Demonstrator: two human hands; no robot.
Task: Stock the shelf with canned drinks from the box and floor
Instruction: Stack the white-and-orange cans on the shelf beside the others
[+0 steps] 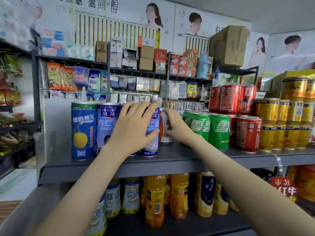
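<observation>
**Left hand** [134, 128]: your fingers are straight and spread, and the palm lies flat against the tall blue cans [105, 126]. Your thumb rests on the front of the rightmost one. One can in the row is mostly hidden behind your palm.

**Right hand** [177, 126]: your fingers are curled round a white-and-orange can [164, 130], index finger at its rim and thumb low on its side.

**White-and-orange can**: it stands upright on the shelf [170, 167], set back between the tall blue cans on its left and the green cans [201, 128] on its right. It is shorter than the blue ones, and most of it is covered by your hand and the blue can in front.

**Tall blue cans**: slim glossy metal cylinders with silver rims, standing in a row at the shelf's left end. The leftmost carries a yellow fruit picture.

**Green cans**: shorter, shiny, with white lettering.

**Red cans** [248, 133]: the same squat shape, stacked two high.

**Gold cans** [267, 125]: small and ribbed, stacked in tiers at the far right.

**Shelf**: matt grey sheet metal with a smooth front lip.

**Bottles** [155, 198]: orange and yellow plastic, standing on the level below.
</observation>
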